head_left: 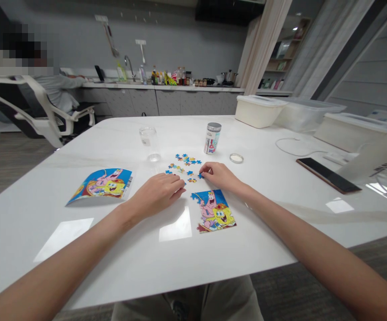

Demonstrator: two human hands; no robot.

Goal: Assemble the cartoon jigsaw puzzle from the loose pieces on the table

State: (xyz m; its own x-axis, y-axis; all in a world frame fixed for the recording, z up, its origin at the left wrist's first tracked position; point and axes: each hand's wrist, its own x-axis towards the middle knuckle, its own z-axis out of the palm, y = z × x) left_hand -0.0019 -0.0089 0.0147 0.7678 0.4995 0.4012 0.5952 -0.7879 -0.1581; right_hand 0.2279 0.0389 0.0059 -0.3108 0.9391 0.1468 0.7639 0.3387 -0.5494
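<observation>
Currently, puzzle: the partly joined puzzle (217, 213) lies flat on the white table (120, 263) in front of you, showing a pink starfish and a yellow sponge figure on blue, its left edge jagged; take it as the centre of the clock, 12 pointing away from you.
Right hand: your right hand (218, 174) is just beyond the puzzle, at 12 o'clock, with thumb and forefinger pinching a blue piece (200, 175).
Left hand: your left hand (160, 189) rests palm down at 10 o'clock, fingers close together and bent towards the table; a bit of blue shows by the fingertips, but you cannot tell whether they grip it.
Loose pieces: the loose pieces (190, 173) are scattered at 11 o'clock, between and beyond your hands.
Picture sheet: the curved picture sheet (104, 183), with the same figures, lies between 9 and 10 o'clock, left of your left hand.
Containers: an open clear jar (150, 143) stands between 10 and 11; a printed can (212, 139) stands upright at 12, its silver top on.
Lid: a round lid (236, 158) lies flat at 1 o'clock.
Phone: a dark phone (327, 174) lies between 2 and 3.
Tubs: pale plastic tubs (259, 111) line the far side from 1 to 2.
Person: a person (58, 91) sits at the counter, around 10.
</observation>
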